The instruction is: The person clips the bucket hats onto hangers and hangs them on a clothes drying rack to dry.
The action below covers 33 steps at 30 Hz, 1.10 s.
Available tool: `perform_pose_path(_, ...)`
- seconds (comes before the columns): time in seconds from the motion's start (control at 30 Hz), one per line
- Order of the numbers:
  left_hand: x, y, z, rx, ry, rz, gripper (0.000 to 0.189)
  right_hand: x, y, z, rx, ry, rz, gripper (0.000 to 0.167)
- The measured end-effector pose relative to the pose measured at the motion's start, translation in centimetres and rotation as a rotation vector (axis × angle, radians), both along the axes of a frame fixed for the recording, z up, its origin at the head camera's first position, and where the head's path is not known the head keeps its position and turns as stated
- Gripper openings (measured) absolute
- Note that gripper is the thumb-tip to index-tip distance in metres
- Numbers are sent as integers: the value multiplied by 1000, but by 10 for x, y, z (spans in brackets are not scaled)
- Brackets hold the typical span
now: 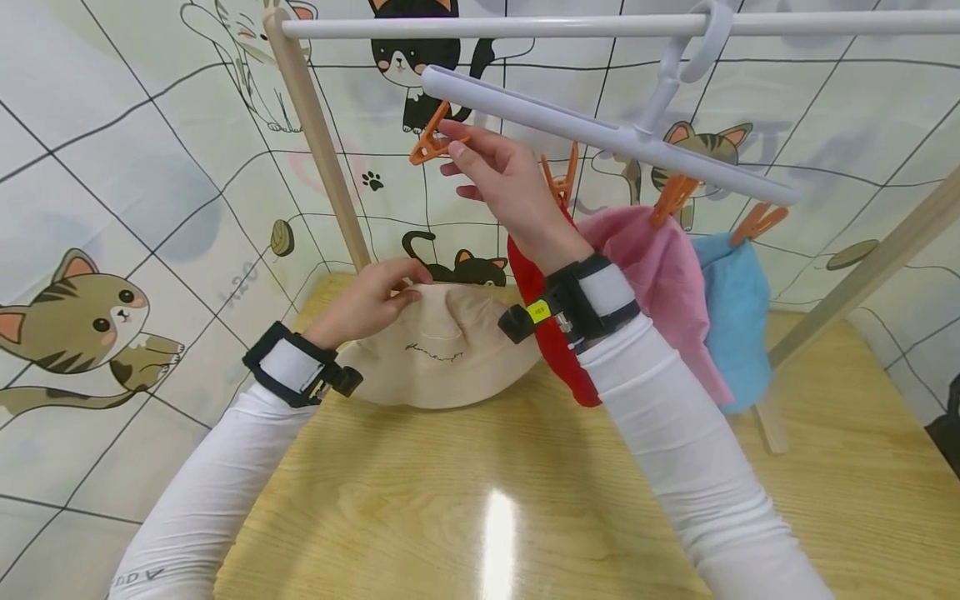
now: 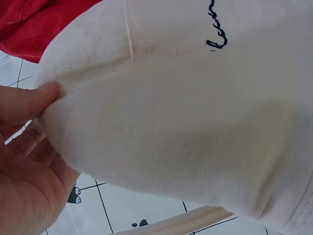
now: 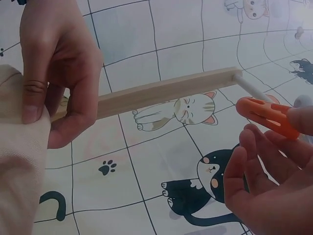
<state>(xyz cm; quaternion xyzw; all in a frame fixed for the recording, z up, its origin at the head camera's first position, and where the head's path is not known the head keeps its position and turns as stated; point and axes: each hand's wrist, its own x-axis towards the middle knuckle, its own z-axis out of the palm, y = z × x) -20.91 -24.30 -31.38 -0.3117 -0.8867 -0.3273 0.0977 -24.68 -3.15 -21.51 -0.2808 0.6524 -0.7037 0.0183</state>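
Note:
My left hand (image 1: 378, 300) pinches the top edge of a beige cloth item (image 1: 427, 367) between thumb and fingers. Its lower edge is curved, and a wavy black stitched line crosses its front; the left wrist view shows the seam of a sewn patch. Under the left end of the white hanger (image 1: 525, 108), my right hand (image 1: 506, 179) pinches an orange clothespin (image 1: 429, 148) by its handle end. In the right wrist view, thumb and fingers grip the clothespin (image 3: 266, 115) from both sides. The beige cloth is below and apart from the clothespin.
Red cloth (image 1: 551, 350), pink cloth (image 1: 660, 275) and blue cloth (image 1: 731, 317) hang from other orange clothespins on the hanger's right side. The hanger hooks over a white rod (image 1: 510, 27) between wooden posts (image 1: 322, 142). A wooden table (image 1: 375, 500) lies below, with a cat-print backdrop behind.

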Motion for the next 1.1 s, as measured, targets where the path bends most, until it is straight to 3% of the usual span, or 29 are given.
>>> perform_pose_path(0.27, 0, 2, 1, 0, -6, -13, 16, -5, 5, 0, -104, -8, 122, 45)
perform_pose_path(0.63, 0, 3, 1, -12, -35, -12, 15, -12, 5, 0, -95, -4, 241, 49)
perform_pose_path(1.1, 0, 1, 0, -8, -25, -17, 16, -16, 9, -2, -116, -27, 285, 48)
